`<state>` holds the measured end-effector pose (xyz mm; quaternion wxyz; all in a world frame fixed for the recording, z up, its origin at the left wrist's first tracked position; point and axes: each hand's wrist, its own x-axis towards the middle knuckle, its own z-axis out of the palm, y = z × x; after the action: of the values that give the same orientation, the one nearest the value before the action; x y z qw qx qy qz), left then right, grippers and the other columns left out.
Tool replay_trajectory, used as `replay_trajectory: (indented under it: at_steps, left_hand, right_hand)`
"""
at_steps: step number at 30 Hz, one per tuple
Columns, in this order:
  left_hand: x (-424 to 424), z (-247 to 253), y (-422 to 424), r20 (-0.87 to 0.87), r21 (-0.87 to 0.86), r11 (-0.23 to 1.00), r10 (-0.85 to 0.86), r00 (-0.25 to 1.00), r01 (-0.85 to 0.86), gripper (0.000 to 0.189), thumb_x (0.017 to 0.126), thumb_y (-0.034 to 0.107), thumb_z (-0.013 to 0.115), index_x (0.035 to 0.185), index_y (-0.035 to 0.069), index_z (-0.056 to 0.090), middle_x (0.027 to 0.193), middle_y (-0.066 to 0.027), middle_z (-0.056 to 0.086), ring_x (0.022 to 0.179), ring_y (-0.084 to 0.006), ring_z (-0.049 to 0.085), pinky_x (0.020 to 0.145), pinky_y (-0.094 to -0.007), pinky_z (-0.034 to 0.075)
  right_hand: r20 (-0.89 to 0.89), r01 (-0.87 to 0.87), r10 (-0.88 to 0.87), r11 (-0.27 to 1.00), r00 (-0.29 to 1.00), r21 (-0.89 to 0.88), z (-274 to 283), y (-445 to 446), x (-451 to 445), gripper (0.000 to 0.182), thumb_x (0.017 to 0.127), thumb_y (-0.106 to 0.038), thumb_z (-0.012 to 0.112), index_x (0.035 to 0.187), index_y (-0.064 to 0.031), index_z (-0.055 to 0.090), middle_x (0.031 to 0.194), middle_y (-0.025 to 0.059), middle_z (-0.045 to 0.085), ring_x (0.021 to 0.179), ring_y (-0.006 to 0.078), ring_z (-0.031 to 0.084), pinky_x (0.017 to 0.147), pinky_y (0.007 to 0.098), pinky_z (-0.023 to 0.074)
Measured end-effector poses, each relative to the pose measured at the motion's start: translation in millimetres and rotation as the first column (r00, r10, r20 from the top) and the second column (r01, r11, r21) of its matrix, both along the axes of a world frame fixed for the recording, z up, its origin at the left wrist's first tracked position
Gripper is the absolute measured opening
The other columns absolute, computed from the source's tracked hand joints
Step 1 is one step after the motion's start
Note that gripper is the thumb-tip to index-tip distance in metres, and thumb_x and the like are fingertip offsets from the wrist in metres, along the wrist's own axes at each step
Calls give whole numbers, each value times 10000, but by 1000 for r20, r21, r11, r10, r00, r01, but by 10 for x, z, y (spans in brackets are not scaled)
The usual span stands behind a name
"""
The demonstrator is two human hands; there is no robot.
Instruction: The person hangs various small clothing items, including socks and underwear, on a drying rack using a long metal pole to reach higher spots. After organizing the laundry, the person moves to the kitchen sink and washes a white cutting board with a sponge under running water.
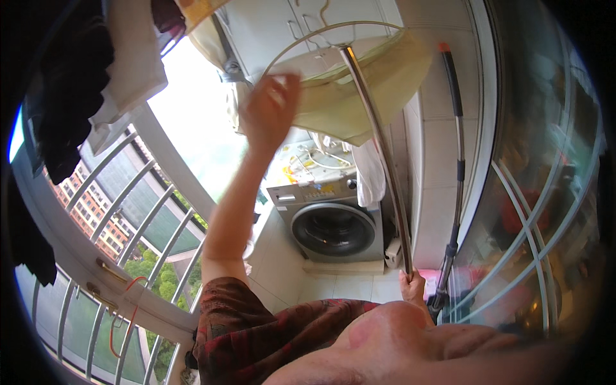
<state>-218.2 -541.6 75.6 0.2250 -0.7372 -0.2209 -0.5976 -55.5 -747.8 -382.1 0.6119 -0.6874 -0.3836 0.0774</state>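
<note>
My right hand (412, 285) is wrapped around the lower end of a shiny metal pole (380, 139). The pole slants upward, and its top end is at a large curved hanger (308, 36). A pale yellow-green cloth item (365, 101) hangs from the hanger's curve. Raised high, my left hand (272, 108) is at the left end of the hanger, beside the cloth. Motion blurs its bent fingers, so whether they grip the hanger or the cloth cannot be made out.
Ahead is a front-loading washing machine (332, 228) with a white cloth (370, 173) over its corner. A telescopic-handled tool (459, 168) leans at right, near a glass door (539, 192). Barred windows (144, 221) line the left. Dark garments (72, 86) hang at upper left.
</note>
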Motion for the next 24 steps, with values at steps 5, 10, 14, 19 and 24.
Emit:
replay_trajectory:
  at_steps: [5, 10, 14, 19, 24]
  left_hand:
    - [302, -1384, -365, -740, -486, 874, -402, 539, -16, 316, 816, 280, 659, 1037, 58, 619, 915, -61, 662, 740, -244, 649, 642, -312, 514]
    - [850, -1597, -694, -194, -743, 491, -808, 557, 454, 552, 839, 368, 650, 1204, -26, 525, 771, -144, 662, 695, -290, 662, 683, -368, 505]
    - [1104, -1261, -993, 154, -754, 261, -822, 548, 603, 347, 882, 263, 605, 1022, -47, 539, 608, -58, 563, 625, -114, 612, 547, -302, 479]
    - [1199, -758, -951, 343, -642, 94, -852, 395, 761, 277, 916, 256, 556, 921, -20, 533, 581, -33, 537, 523, -122, 601, 453, -273, 450]
    - [1123, 66, -1122, 324, -661, 115, -848, 420, 741, 344, 940, 333, 493, 896, -5, 534, 520, -73, 555, 378, -124, 512, 360, -268, 370]
  right_hand:
    - [77, -16, 10, 997, 997, 75, 319, 276, 123, 256, 877, -242, 614, 776, -30, 513, 499, 60, 456, 449, 147, 487, 454, 320, 396]
    - [110, -68, 41, 964, 993, 256, 1299, 223, 0, 220, 915, -198, 567, 807, -21, 495, 496, 29, 459, 443, 97, 485, 433, 259, 395]
    - [221, -11, -55, 958, 974, 288, 1675, 313, 129, 233, 902, -203, 589, 809, -11, 494, 499, 82, 488, 426, 206, 527, 452, 318, 418]
    - [293, -86, -28, 925, 956, 370, 2317, 260, 93, 207, 872, -188, 618, 896, -20, 500, 601, 137, 564, 509, 300, 571, 498, 348, 430]
    - [391, -154, 24, 940, 920, 304, 2412, -3, 212, 444, 838, -21, 565, 1247, -52, 395, 673, 47, 542, 568, 104, 545, 565, 251, 466]
